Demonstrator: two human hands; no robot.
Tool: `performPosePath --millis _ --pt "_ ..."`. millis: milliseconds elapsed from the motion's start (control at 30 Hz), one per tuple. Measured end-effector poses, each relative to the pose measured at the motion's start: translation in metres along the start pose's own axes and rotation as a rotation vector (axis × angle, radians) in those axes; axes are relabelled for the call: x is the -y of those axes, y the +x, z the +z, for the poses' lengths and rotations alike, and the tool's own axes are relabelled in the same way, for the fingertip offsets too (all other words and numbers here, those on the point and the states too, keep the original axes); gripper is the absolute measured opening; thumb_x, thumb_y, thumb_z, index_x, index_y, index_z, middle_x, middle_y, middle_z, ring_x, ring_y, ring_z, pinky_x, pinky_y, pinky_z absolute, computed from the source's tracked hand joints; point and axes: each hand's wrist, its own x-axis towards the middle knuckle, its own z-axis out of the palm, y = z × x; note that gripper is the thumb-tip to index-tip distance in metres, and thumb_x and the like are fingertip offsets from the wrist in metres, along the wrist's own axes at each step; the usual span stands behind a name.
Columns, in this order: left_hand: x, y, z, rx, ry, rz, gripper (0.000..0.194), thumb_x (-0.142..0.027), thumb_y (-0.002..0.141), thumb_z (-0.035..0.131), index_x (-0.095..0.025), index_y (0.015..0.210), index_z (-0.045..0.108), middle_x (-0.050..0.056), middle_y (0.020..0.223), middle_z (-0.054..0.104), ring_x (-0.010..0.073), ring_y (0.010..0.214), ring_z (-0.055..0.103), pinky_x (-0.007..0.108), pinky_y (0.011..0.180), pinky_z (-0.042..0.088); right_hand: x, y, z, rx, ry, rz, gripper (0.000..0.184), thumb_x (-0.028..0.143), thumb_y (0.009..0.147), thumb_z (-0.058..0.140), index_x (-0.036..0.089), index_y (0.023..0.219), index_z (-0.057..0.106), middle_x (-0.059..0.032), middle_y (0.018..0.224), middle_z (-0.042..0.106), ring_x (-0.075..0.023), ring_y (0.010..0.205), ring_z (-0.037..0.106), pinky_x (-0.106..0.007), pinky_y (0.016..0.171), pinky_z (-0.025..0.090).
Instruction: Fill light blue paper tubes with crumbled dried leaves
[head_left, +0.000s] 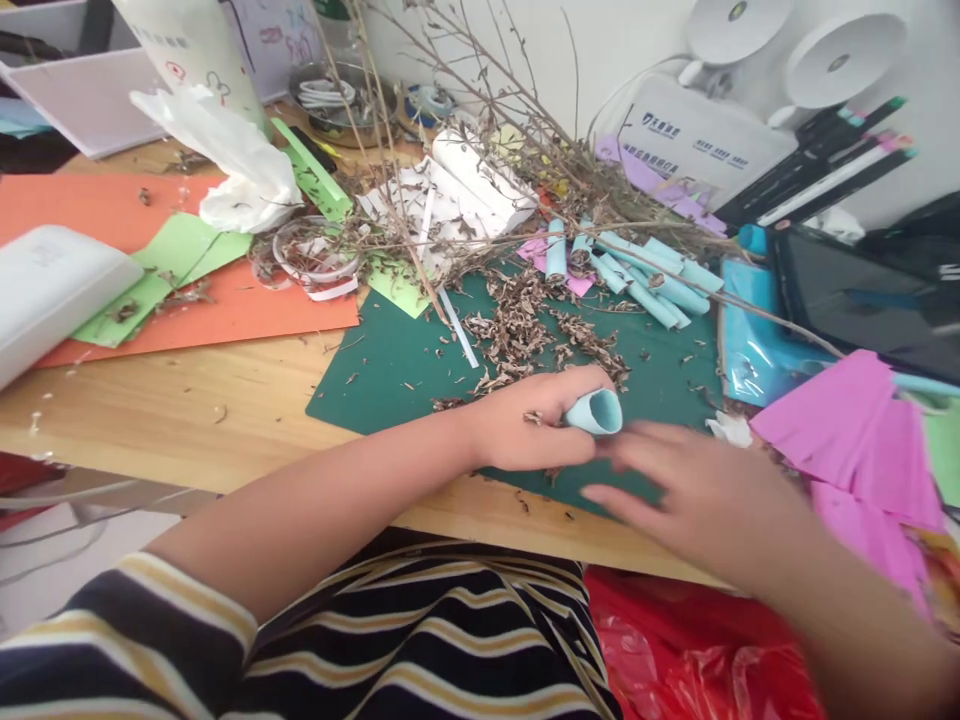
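My left hand (536, 418) is wrapped round a light blue paper tube (595, 412), its open end facing up and to the right. Close beside it is my right hand (675, 470), slightly blurred, fingers spread and nothing seen in them. Its fingertips are near the tube's lower side; whether they touch my left hand I cannot tell. Crumbled dry leaves (517, 320) lie in a heap on the green mat (405, 370) just beyond my hands. Several more blue paper tubes (652, 275) lie or stand at the mat's far right, some with leaf bits in them.
Dry branches (480, 75) stretch across the back. Orange paper (300, 300), green paper strips (165, 265) and a tape roll (315, 250) are on the left. Pink paper strips (832, 420) and a dark tablet (862, 290) lie right. A red plastic bag (690, 650) hangs below the table edge.
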Motion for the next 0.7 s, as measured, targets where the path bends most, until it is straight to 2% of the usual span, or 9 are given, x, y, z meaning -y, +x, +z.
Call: performPosePath --millis 100,200,300,400,467,500,600,700 --pt "0.001 0.0 0.0 -0.014 0.029 0.007 0.015 -0.012 0.064 0.044 -0.018 0.075 0.037 -0.004 0.062 0.035 0.0081 0.055 0.033 0.019 0.05 0.029 0.017 -0.002 0.044 -0.018 -0.03 0.039 0.017 0.033 0.077 0.045 0.022 0.077 0.058 -0.0024 0.075 0.061 -0.0156 0.063 0.056 -0.025 0.045 0.038" --pt "0.003 -0.001 0.001 -0.038 0.051 0.031 0.017 -0.01 0.063 0.045 -0.018 0.076 0.038 -0.004 0.065 0.036 0.0081 0.057 0.033 0.019 0.051 0.029 0.019 -0.005 0.064 -0.113 0.029 0.007 0.017 0.021 0.079 0.042 0.02 0.077 0.059 -0.0035 0.077 0.061 -0.0153 0.068 0.057 -0.025 0.054 0.043" --pt "0.004 -0.001 0.001 -0.043 0.036 0.037 0.016 -0.011 0.064 0.045 -0.017 0.076 0.038 -0.004 0.065 0.037 0.0086 0.058 0.034 0.02 0.053 0.03 0.008 -0.007 0.048 -0.224 0.165 0.044 0.014 0.022 0.078 0.044 0.02 0.077 0.058 -0.0017 0.071 0.062 -0.0137 0.062 0.057 -0.024 0.053 0.044" --pt "0.004 -0.001 0.002 -0.039 0.034 0.007 0.015 -0.013 0.063 0.046 -0.017 0.075 0.039 -0.003 0.064 0.037 0.0093 0.059 0.036 0.021 0.053 0.031 0.0 -0.007 0.018 -0.489 0.366 0.188 0.006 0.026 0.074 0.054 0.023 0.079 0.057 0.0005 0.071 0.062 -0.013 0.058 0.057 -0.024 0.047 0.043" --pt "0.004 0.0 0.002 -0.046 0.034 -0.007 0.015 -0.015 0.063 0.047 -0.017 0.075 0.039 -0.004 0.063 0.036 0.0094 0.058 0.036 0.021 0.052 0.031 0.002 -0.001 0.001 -0.634 0.435 0.133 0.006 0.021 0.074 0.055 0.025 0.079 0.055 0.001 0.076 0.064 -0.0135 0.066 0.058 -0.026 0.056 0.046" --pt "0.004 0.0 0.002 -0.054 0.028 -0.01 0.015 -0.015 0.063 0.047 -0.017 0.075 0.039 -0.004 0.061 0.035 0.0092 0.057 0.036 0.021 0.052 0.03 0.005 0.003 -0.005 -0.645 0.421 0.04 0.008 0.019 0.074 0.055 0.025 0.078 0.055 0.0017 0.076 0.064 -0.0128 0.068 0.058 -0.025 0.059 0.046" --pt "0.005 0.0 0.002 -0.079 -0.012 0.036 0.015 -0.015 0.063 0.047 -0.017 0.076 0.039 -0.005 0.061 0.035 0.0087 0.055 0.035 0.021 0.052 0.031 0.011 0.022 -0.014 -0.548 0.271 -0.222 0.008 0.019 0.077 0.051 0.023 0.074 0.057 0.0017 0.076 0.065 -0.0127 0.07 0.057 -0.028 0.066 0.045" --pt "0.008 0.0 0.003 -0.08 -0.044 0.081 0.014 -0.013 0.063 0.047 -0.017 0.072 0.037 -0.005 0.06 0.034 0.0077 0.055 0.034 0.02 0.052 0.03 0.01 0.034 -0.016 -0.407 0.15 -0.251 0.017 0.025 0.079 0.047 0.023 0.07 0.061 -0.0016 0.106 0.059 -0.0205 0.095 0.052 -0.04 0.082 0.038"
